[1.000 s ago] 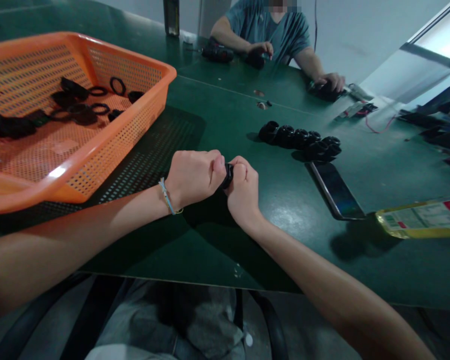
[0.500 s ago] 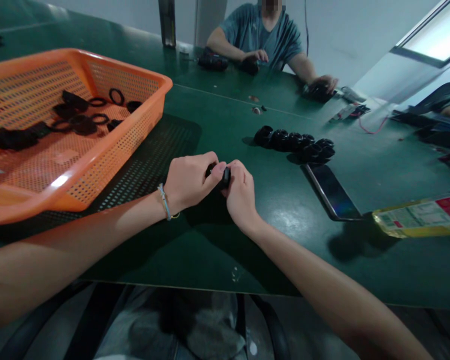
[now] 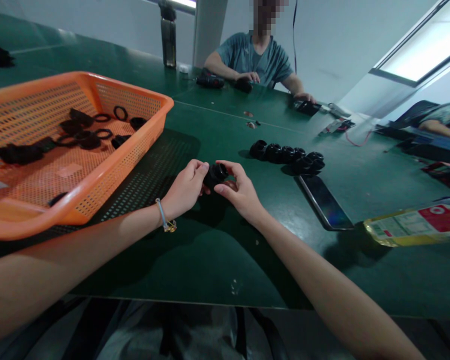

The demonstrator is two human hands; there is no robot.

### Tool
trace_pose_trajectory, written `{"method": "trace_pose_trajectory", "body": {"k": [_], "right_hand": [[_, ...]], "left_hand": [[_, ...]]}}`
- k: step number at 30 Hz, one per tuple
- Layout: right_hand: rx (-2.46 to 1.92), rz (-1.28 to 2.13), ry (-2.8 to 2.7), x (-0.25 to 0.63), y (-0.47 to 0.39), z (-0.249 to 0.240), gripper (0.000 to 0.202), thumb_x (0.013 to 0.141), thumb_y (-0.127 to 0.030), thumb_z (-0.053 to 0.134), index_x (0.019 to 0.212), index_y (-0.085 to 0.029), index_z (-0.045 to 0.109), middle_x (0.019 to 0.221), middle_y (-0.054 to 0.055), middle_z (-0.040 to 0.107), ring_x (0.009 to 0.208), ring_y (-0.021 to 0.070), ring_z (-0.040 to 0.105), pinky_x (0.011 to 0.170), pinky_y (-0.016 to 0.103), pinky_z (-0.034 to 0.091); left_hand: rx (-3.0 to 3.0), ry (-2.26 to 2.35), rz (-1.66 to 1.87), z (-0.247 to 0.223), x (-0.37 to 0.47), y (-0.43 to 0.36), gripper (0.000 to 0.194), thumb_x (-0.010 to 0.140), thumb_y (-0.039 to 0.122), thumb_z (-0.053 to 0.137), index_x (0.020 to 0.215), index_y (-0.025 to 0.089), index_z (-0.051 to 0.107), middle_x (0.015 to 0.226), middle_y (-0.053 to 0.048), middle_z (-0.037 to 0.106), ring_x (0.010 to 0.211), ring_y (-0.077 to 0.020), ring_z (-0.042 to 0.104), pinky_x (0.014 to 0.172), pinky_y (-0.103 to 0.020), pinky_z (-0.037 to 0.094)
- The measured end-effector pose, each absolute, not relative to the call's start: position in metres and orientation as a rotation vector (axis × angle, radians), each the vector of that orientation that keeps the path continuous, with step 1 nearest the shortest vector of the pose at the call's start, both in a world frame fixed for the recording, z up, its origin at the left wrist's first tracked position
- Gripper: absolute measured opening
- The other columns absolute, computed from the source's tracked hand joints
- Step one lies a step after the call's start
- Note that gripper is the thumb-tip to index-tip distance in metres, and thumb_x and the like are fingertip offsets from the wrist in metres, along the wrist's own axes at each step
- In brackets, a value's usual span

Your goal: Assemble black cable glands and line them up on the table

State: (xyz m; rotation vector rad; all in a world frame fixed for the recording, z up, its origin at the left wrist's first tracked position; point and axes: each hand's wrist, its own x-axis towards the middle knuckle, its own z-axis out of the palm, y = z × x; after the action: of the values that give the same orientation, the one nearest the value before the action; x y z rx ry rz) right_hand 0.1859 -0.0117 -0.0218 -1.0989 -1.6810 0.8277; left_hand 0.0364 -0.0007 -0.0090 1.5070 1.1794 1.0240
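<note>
A short black ring-ended cylindrical part is held above the green table, its round open end turned toward the right. My left hand is closed around the left side of this part, thumb on top. From the other side, my right hand grips its right end between curved fingers and thumb. Some of the fingertips are hidden behind the part. Beyond my hands, several similar black parts stand close together in a cluster.
An orange plastic basket with black rings and pieces stands at left. Right of my hands lie a phone and a bottle with yellow contents. Across the green table a person sits near a dark power tool.
My hands have loosened from a tight grip, so more of the black cylindrical part shows. My right fingers have spread around its end. The view has tilted up slightly.
</note>
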Motion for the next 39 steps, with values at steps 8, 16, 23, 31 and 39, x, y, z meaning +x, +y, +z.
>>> {"method": "trace_pose_trajectory", "body": {"k": [8,16,23,31,39], "right_hand": [[-1.367,0.465,-1.699,0.201,0.001,-0.014,0.039,0.065,-0.03,0.07,0.101,-0.019,0.058,0.1,0.006,0.061,0.084,0.0181,0.056,0.07,0.033,0.047],[-1.878,-0.09,-1.511,0.257,0.029,-0.017,0.029,0.064,-0.024,0.067,0.092,-0.019,0.056,0.092,0.007,0.06,0.078,0.0213,0.056,0.073,0.039,0.045],[-2.155,-0.274,-1.295,0.293,0.032,-0.015,0.03,0.067,-0.021,0.064,0.096,-0.017,0.059,0.101,0.015,0.057,0.098,0.0323,0.05,0.079,0.049,0.043],[-2.198,-0.266,-1.262,0.288,0.029,-0.009,0.04,0.067,-0.018,0.066,0.106,-0.015,0.056,0.12,0.019,0.047,0.109,0.0357,0.044,0.082,0.048,0.044],[-1.858,-0.453,-1.531,0.282,0.03,-0.016,0.038,0.074,-0.018,0.051,0.112,-0.011,0.051,0.116,0.02,0.047,0.114,0.0321,0.04,0.096,0.049,0.036]], "left_hand": [[1.424,1.096,0.987,-0.01,0.04,-0.003,0.005,0.09,0.023,0.04,0.091,0.018,0.042,0.091,-0.002,0.056,0.057,-0.0072,0.059,0.044,-0.018,0.039],[1.558,1.127,0.939,-0.011,0.036,-0.004,0.014,0.087,0.026,0.042,0.097,0.017,0.045,0.089,-0.002,0.056,0.061,-0.0092,0.057,0.049,-0.021,0.04],[1.686,1.17,0.87,-0.008,0.034,-0.008,0.021,0.085,0.028,0.041,0.101,0.016,0.046,0.063,0.002,0.055,0.055,-0.0131,0.051,0.053,-0.026,0.039],[1.764,1.167,0.805,-0.003,0.035,-0.013,0.023,0.084,0.026,0.042,0.105,0.014,0.045,0.065,0.002,0.053,0.061,-0.0141,0.053,0.059,-0.027,0.041],[2.334,1.11,0.901,-0.01,0.035,-0.02,0.027,0.083,0.022,0.044,0.108,0.013,0.044,0.109,-0.013,0.054,0.078,-0.0173,0.057,0.072,-0.033,0.048]]}}
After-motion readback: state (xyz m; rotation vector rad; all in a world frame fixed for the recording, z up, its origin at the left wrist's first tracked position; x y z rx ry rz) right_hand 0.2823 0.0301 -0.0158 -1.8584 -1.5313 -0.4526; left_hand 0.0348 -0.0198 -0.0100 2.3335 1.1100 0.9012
